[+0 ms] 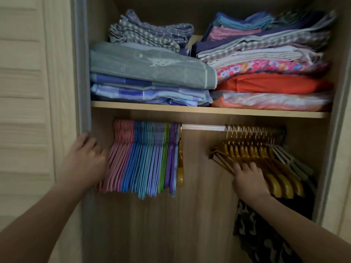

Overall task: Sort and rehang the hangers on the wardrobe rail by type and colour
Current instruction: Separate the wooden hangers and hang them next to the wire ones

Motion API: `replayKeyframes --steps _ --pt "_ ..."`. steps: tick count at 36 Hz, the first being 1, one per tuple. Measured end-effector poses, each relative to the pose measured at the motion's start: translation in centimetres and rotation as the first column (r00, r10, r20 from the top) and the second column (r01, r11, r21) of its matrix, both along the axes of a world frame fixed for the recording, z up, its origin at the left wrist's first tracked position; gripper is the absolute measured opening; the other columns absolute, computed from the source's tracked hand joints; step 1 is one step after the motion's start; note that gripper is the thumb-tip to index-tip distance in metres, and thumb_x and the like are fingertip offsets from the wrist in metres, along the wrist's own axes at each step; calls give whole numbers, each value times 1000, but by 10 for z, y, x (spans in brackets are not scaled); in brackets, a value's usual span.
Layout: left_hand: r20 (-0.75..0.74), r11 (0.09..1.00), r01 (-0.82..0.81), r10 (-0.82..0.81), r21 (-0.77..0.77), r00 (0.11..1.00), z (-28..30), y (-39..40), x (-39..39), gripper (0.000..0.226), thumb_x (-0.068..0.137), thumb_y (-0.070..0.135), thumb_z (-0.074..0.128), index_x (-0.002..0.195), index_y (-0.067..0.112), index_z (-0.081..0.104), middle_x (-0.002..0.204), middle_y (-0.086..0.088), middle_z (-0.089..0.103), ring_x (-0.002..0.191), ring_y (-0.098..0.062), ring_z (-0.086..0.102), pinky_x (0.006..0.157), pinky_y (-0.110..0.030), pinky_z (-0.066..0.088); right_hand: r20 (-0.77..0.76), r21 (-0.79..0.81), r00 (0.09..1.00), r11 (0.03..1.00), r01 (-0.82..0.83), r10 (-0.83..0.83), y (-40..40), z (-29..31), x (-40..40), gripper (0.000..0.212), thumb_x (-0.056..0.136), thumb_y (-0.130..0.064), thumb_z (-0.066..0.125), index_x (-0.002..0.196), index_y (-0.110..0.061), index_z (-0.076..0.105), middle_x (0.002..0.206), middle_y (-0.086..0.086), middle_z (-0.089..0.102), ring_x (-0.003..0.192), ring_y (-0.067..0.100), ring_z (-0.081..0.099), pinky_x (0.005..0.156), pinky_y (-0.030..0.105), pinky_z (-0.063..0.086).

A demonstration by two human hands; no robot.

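Note:
A white rail runs across the wardrobe under the shelf. On its left hangs a tight bunch of thin plastic hangers, grouped pink, blue, green, then purple. One wooden hanger hangs alone at that bunch's right end. A row of wooden hangers with gold hooks fills the right side, with white hangers behind them. My left hand lies flat against the pink end of the plastic bunch. My right hand presses on the front of the wooden row, fingers fairly straight.
The shelf above carries two stacks of folded linen. A camouflage garment hangs below the wooden hangers at the right. The louvred door stands at the left, next to the wardrobe frame.

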State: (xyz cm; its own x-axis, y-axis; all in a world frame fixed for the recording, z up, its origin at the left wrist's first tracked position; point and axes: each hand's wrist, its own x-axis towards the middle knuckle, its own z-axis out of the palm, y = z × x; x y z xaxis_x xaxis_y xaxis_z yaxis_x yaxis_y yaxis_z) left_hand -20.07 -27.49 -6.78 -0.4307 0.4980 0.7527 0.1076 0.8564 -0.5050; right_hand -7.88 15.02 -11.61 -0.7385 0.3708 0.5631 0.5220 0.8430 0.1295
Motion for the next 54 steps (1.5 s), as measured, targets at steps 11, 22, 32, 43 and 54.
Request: replayKeyframes --steps 11,22,32,43,54 --pt "79 997 -76 77 -10 994 -6 4 5 32 82 23 51 68 2 70 70 -18 66 80 -38 58 99 -55 41 -382 -689 844 493 -532 377 -36 9 -22 75 97 1 54 160 -25 22 161 -2 30 143 16 35 100 14 30" --pt "22 999 -41 41 1 999 -8 4 -3 28 82 19 50 66 3 66 67 -17 62 75 -36 57 98 -54 43 -457 -716 687 225 -661 565 -87 -1 -70 67 87 7 63 116 -52 49 114 -17 65 103 -4 64 87 14 52" --pt "12 999 -9 10 -33 1000 -11 -2 -11 26 86 16 53 70 1 68 70 -22 63 78 -39 58 103 -57 39 -422 -725 638 183 -664 644 -101 2 -52 72 83 -3 78 119 -52 40 119 -29 53 103 -23 55 88 7 49" --pt "-36 999 44 -44 -6 998 -15 -1 -15 25 86 14 51 69 3 65 69 -22 62 76 -39 56 99 -56 41 -243 -325 915 862 -390 322 -35 -26 -17 59 95 -36 64 148 -24 43 145 -4 46 135 17 37 111 31 34" --pt "-97 997 66 -63 31 993 -21 4 -10 28 87 14 45 67 4 63 68 -23 61 78 -39 55 100 -56 40 192 231 962 962 146 -193 21 -32 -1 102 91 -44 63 160 -15 -6 166 20 4 153 43 -2 124 58 -4"
